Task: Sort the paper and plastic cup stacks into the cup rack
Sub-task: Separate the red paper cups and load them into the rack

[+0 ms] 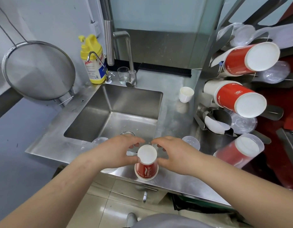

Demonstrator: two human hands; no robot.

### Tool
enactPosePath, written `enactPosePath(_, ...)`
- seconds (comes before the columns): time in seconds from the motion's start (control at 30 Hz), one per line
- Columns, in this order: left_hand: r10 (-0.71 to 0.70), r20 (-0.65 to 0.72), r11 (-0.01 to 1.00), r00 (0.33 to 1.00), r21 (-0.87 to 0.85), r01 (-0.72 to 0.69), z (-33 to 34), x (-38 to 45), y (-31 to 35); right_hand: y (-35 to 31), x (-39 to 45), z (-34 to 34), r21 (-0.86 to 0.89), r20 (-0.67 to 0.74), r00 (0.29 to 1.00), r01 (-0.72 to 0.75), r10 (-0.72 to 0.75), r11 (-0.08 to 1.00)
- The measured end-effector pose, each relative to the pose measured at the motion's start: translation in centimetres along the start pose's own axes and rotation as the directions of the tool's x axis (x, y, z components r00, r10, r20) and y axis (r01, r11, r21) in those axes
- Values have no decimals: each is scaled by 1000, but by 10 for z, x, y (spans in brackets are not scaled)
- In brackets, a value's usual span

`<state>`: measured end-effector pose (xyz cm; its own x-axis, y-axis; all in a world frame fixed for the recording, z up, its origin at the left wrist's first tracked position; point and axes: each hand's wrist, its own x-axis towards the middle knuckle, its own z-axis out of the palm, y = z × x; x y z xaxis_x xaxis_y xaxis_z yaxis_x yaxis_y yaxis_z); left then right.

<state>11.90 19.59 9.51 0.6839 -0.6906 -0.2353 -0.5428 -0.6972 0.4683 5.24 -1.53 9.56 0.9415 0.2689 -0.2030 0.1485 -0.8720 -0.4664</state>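
Note:
A red paper cup stack (146,167) stands upside down on the steel counter's front edge, white base up. My left hand (114,152) and my right hand (173,153) curl around its top from either side, fingers touching it. Clear plastic cups (191,142) sit upside down just behind my hands. The steel cup rack (208,68) rises at the right. It holds two red paper cup stacks (248,60) (241,99) and clear plastic stacks (243,34). Lower down, a red stack in a clear sleeve (239,152) leans out.
A steel sink (119,102) lies behind the cups, with a faucet (128,51), a yellow soap bottle (93,60) and a glass (123,74) at its back. A small white cup (186,94) stands near the rack. A mesh strainer (38,69) hangs at the left.

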Motion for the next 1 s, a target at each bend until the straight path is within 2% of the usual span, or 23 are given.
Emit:
enactPosePath(0.17,82,175,964,981,237,-123,-37,13,18,1,-12,-34,-94,37,999,-26,30,995)
enactPosePath(0.33,159,289,881,944,391,-268,-66,36,54,15,-42,-77,-273,217,975,21,40,962)
enactPosePath(0.43,287,268,835,920,401,-377,-73,56,83,28,-66,-91,-311,252,960,-35,118,950)
enactPosePath(0.6,444,324,763,836,353,-542,-62,88,135,57,-115,-104,-298,253,940,-150,229,943)
enactPosePath(0.7,491,298,758,819,318,-570,-44,110,159,77,-143,-114,-241,146,944,-256,296,936)
enactPosePath(0.8,516,250,777,819,266,-571,-22,128,181,96,-163,-122,-209,-77,948,-318,309,925)
enactPosePath(0.9,508,195,816,839,204,-541,-3,142,201,114,-172,-118,-123,-287,902,-368,323,922)
enactPosePath(1.0,493,173,844,853,145,-517,18,154,213,132,-175,-99,18,-370,836,-430,405,903)
